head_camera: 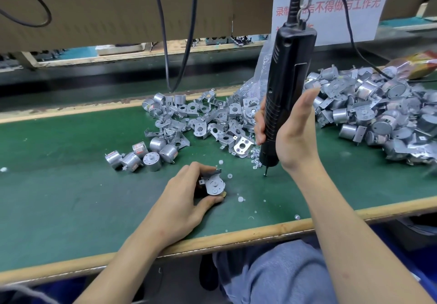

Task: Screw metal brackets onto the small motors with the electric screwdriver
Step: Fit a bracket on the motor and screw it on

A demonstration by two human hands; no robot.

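While the bit (265, 172) stands tip-down on the table (71, 197), just beside the loose screws (254, 158), the step in hand looks like picking up a screw to drive into the motor (214, 185). The left hand (182, 199) grips that motor on the table near the front edge. Its fingers (201, 168) curl over the far side, the thumb sits on the near side, and a bracket (211, 173) is seated on top. The right hand (293, 136) holds the hanging screwdriver (288, 67) low on its barrel, fingers (259, 124) wrapped round the far side and thumb lying straight up the near side.

To do it well, I judge the screw should sit square on the bit before any lift. The bracket's holes should line up with the motor's, with the left hand pinning both flat. The tool should come down upright over the hole, as a tilt risks cross-threading or a slip. Whether a screw is already on the tip is too small to tell.
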